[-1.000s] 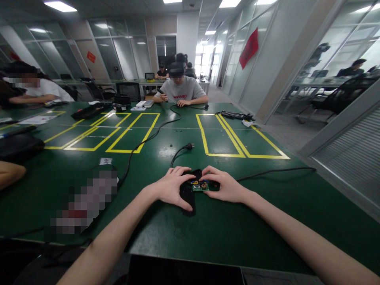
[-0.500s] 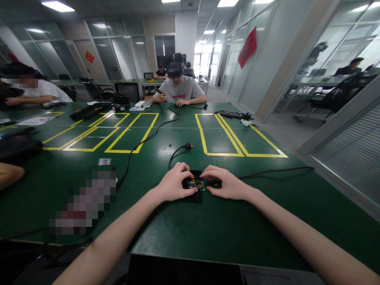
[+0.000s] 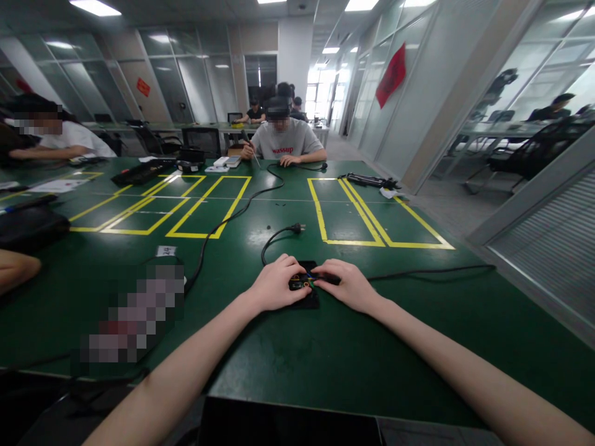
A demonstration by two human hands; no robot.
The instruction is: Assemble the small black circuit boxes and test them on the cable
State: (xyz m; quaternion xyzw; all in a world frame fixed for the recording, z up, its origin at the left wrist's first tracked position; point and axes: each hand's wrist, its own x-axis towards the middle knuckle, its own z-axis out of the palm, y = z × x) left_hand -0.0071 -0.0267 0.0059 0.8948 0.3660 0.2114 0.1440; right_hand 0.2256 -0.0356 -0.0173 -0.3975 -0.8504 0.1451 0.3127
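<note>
A small circuit board (image 3: 301,284) with ring-shaped copper coils lies at a black plastic tray-like part (image 3: 312,303) on the green table. My left hand (image 3: 276,284) is closed round the board's left side, thumb in front and fingers behind. From the right, my right hand (image 3: 351,286) is closed on a black power cable (image 3: 395,273), near thin coloured wires at the board's edge. My fingertips hide part of the wires and the board. A black cord with a plug (image 3: 297,228) lies just behind the tray-like part.
Yellow tape rectangles (image 3: 341,241) mark the green table (image 3: 260,371). At left lies a blurred-out long object (image 3: 139,313) with a cord. A folded black tripod (image 3: 372,181) lies at the far right. A person (image 3: 288,142) sits opposite with a thin tool; another sits at left.
Both hands have shifted slightly, and my right fingertips have come closer to the board and wires. The board now looks more tilted and covered. The person opposite has raised the thin tool upright.
</note>
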